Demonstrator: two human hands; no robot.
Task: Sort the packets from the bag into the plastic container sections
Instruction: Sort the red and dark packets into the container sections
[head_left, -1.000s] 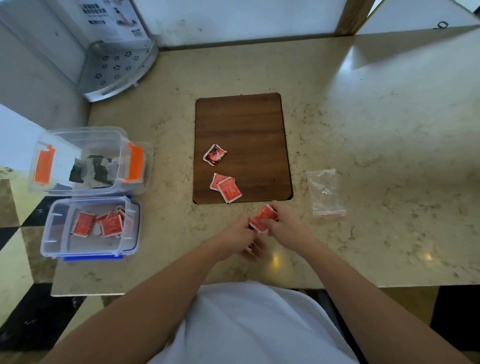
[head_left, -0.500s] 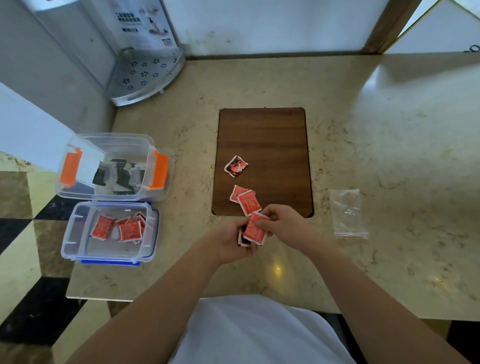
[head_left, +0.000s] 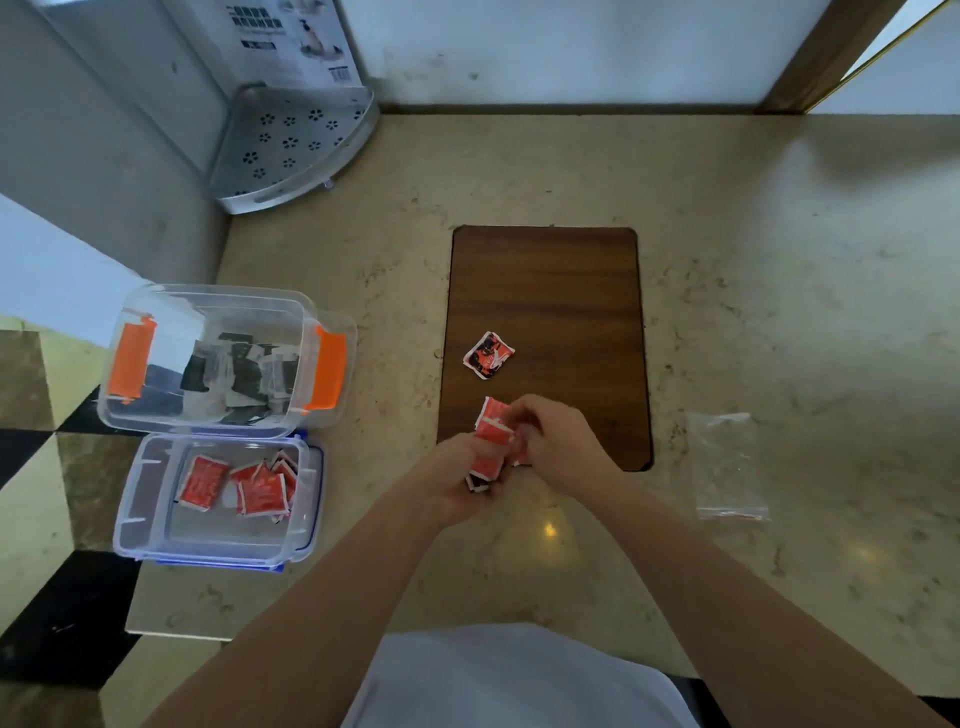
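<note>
My left hand (head_left: 457, 480) grips a small stack of red packets (head_left: 488, 465) at the near edge of the wooden board (head_left: 545, 291). My right hand (head_left: 558, 439) pinches another red packet (head_left: 493, 421) right above that stack. One dark red-and-black packet (head_left: 488, 355) lies alone on the board. The empty clear bag (head_left: 727, 465) lies flat on the counter to the right. At the left, a blue-clipped clear container (head_left: 150, 499) holds several red packets (head_left: 249, 486). Behind it an orange-clipped clear container (head_left: 327, 369) holds dark packets (head_left: 244, 376).
A metal corner shelf (head_left: 296, 145) stands at the back left against the wall. The marble counter (head_left: 779, 286) ends at the left beside the containers, with checkered floor below. Its near edge runs just in front of my body.
Both hands moved forward onto the board's near edge. The two red packets that lay on the board have been gathered into my hands. The view also shifted left.
</note>
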